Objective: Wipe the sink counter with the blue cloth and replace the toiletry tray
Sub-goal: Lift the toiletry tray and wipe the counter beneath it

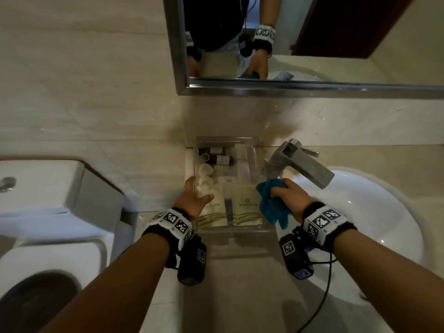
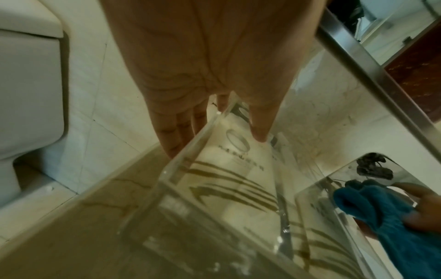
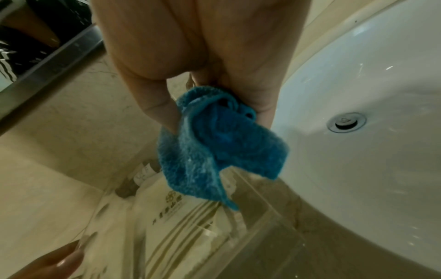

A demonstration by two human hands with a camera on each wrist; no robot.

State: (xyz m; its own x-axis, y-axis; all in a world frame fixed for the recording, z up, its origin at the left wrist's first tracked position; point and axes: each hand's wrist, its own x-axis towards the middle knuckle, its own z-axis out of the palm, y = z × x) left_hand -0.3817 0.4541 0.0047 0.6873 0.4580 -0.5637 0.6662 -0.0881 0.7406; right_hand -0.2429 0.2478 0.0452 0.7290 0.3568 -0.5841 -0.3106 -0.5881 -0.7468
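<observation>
Over counter [image 1: 240,292], left hand [image 1: 194,200] pinches toiletry tray [image 1: 228,140] wall; right hand [image 1: 290,195] grips blue cloth [image 1: 271,205] alongside.

A bathroom, by its look a hotel's; a white toilet [image 1: 60,255] with its cistern [image 1: 48,186] stands beside a stone counter [image 1: 240,296] that carries a round basin [image 1: 384,224] with a drain [image 3: 346,121] and a steel tap [image 1: 300,164]; a steel-framed mirror [image 1: 312,32] hangs on the tiled wall [image 1: 84,80]; a clear tray [image 1: 240,230] holds small bottles [image 1: 222,159] and printed sachets [image 1: 245,203].
</observation>
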